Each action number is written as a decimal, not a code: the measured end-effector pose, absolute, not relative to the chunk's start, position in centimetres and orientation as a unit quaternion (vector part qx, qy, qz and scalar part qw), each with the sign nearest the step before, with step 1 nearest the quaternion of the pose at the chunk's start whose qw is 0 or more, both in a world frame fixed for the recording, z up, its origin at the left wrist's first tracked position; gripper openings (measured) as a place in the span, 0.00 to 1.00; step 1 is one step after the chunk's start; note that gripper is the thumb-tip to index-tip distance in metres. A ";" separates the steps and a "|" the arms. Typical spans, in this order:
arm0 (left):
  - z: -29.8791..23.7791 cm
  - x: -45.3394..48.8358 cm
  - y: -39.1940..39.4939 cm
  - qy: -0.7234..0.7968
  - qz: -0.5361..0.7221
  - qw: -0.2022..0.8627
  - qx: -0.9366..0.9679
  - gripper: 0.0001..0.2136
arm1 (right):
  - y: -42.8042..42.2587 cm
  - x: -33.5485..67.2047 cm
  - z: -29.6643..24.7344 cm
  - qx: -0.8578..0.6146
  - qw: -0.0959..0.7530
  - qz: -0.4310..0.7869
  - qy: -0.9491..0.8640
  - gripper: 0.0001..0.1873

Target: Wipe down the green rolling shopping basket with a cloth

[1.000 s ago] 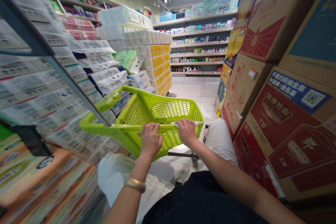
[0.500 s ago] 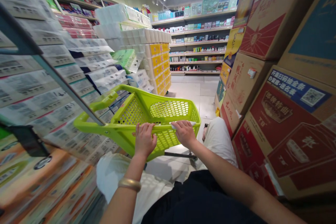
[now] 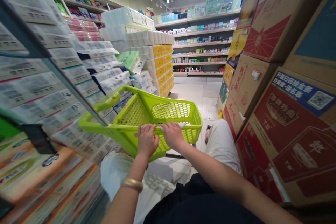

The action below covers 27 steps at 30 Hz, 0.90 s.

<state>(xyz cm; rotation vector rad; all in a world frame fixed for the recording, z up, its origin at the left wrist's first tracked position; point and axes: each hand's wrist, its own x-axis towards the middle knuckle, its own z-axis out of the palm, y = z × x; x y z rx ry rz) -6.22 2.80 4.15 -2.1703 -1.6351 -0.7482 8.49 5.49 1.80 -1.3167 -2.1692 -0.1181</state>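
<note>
A lime-green shopping cart [image 3: 172,110] with perforated plastic walls stands across the aisle in front of me. My left hand [image 3: 147,140] grips its near rim, fingers hooked over the top edge. Just to the right, my right hand [image 3: 173,135] presses a crumpled white wipe [image 3: 181,125] onto the same rim. Only a small end of the wipe shows beyond my fingers. A grey metal pole [image 3: 76,91] rises from the cart's handle end at the left, with a dark phone-like piece [image 3: 39,138] near it.
Packs of paper goods [image 3: 23,84] are stacked along the left. Yellow-labelled rolls [image 3: 164,66] stand behind the cart. Printed cartons [image 3: 286,112] rise close on the right. Shelves of small boxes and bottles [image 3: 202,38] line the back, past the tiled floor [image 3: 191,91].
My right hand has slid left along the rim with the wipe, closer to my left hand. My left hand keeps its place on the rim. The view has shifted slightly.
</note>
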 end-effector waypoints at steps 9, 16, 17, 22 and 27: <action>3.9 -6.3 2.9 -0.578 -0.273 0.151 -0.754 0.17 | 5.1 15.4 0.0 -0.530 0.311 -0.072 -0.786 0.18; 3.9 -5.9 2.8 -0.578 -0.272 0.159 -0.753 0.17 | 5.2 9.3 1.5 -0.527 0.303 -0.040 -0.793 0.17; 3.9 -6.0 2.8 -0.578 -0.271 0.160 -0.753 0.17 | 5.3 8.6 1.7 -0.519 0.301 -0.039 -0.799 0.17; 3.9 -6.8 3.0 -0.570 -0.265 0.162 -0.761 0.18 | 5.5 9.2 1.7 -0.480 0.283 -0.053 -0.828 0.18; 3.7 -6.9 3.1 -0.566 -0.282 0.166 -0.757 0.17 | 4.9 14.0 0.8 -0.516 0.276 -0.071 -0.808 0.17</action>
